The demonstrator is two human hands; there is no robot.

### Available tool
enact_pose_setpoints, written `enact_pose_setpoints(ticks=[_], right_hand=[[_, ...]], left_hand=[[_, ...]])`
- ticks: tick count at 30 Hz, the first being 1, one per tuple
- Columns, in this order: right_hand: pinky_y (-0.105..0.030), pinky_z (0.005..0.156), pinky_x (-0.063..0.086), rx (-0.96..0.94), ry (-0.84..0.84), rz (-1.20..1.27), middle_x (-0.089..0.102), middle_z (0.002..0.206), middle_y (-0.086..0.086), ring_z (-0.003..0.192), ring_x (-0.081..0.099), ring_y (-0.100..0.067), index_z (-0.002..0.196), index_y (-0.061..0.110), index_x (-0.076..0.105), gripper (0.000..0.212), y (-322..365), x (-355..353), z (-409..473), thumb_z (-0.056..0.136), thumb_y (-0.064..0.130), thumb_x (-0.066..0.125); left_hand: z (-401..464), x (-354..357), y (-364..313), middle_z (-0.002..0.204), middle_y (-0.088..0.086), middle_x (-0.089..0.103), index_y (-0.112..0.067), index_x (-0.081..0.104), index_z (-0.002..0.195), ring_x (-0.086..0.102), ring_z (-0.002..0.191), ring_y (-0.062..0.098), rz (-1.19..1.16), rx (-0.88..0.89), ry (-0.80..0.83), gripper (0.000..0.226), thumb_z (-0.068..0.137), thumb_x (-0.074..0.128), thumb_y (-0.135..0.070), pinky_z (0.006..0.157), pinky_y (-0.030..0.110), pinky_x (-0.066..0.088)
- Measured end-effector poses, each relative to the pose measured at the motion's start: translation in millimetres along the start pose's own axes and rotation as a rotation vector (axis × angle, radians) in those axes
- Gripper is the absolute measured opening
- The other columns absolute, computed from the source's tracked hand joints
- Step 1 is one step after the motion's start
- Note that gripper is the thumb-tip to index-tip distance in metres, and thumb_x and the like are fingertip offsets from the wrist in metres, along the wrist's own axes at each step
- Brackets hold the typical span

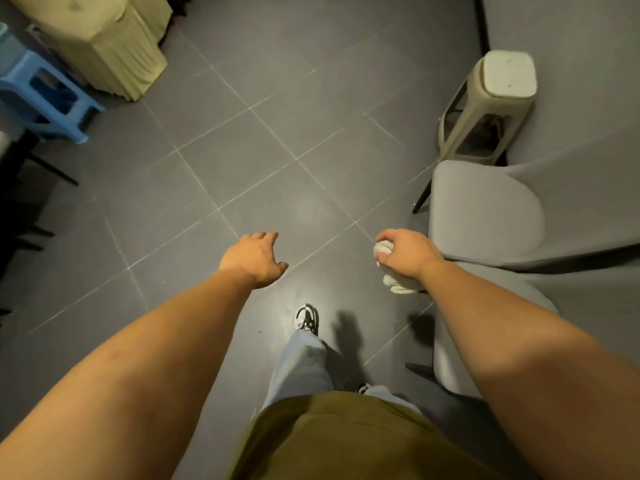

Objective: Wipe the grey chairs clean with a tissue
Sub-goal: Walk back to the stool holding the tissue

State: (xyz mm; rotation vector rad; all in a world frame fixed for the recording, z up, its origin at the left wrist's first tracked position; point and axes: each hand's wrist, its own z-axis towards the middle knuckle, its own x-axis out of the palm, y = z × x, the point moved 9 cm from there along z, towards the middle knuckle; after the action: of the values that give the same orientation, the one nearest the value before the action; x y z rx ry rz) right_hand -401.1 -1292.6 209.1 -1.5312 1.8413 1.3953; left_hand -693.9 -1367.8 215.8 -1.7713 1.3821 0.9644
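You look down on a dark grey tiled floor (242, 140) crossed by thin pale grout lines, with a soft glare of overhead light near its middle. At your upper left stands a blue plastic stool (45, 95), and just beside it hang pleated cream-yellow fabric covers (104, 43) reaching the floor. Thin black furniture legs (52, 171) show along the left edge. At your upper right a beige plastic stool (491, 105) stands against a plain grey wall (571, 26) with a dark vertical edge.
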Motion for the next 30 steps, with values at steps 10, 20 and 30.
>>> enact_pose_setpoints(ticks=[10, 20, 30], right_hand=[[-0.029, 0.082, 0.045, 0.211, -0.132, 0.09, 0.064, 0.117, 0.005, 0.101, 0.06, -0.021, 0.119, 0.04, 0.059, 0.038, -22, -96, 127, 0.081, 0.041, 0.061], [-0.031, 0.089, 0.047, 0.262, -0.134, 0.166, 0.063, 0.12, 0.003, 0.107, 0.059, -0.022, 0.121, 0.034, 0.061, 0.038, -92, -196, 283, 0.083, 0.037, 0.064], [-0.033, 0.091, 0.046, 0.215, -0.037, 0.098, 0.063, 0.122, -0.003, 0.108, 0.059, -0.026, 0.123, 0.031, 0.061, 0.036, -135, -316, 455, 0.087, 0.036, 0.063]], left_hand=[[218, -118, -27, 0.16, 0.005, 0.036, -0.022, 0.025, 0.159, 0.035, 0.145, 0.03, 0.075, 0.152, 0.02, 0.079, 0.094, 0.058, -0.054, 0.111, 0.048, 0.041], [393, -192, -148, 0.159, 0.005, 0.038, -0.02, 0.027, 0.158, 0.033, 0.146, 0.029, 0.157, 0.313, 0.01, 0.08, 0.092, 0.059, -0.053, 0.111, 0.048, 0.04], [522, -289, -259, 0.161, 0.007, 0.035, -0.022, 0.026, 0.158, 0.032, 0.147, 0.03, 0.123, 0.331, -0.049, 0.082, 0.091, 0.059, -0.056, 0.115, 0.046, 0.037]])
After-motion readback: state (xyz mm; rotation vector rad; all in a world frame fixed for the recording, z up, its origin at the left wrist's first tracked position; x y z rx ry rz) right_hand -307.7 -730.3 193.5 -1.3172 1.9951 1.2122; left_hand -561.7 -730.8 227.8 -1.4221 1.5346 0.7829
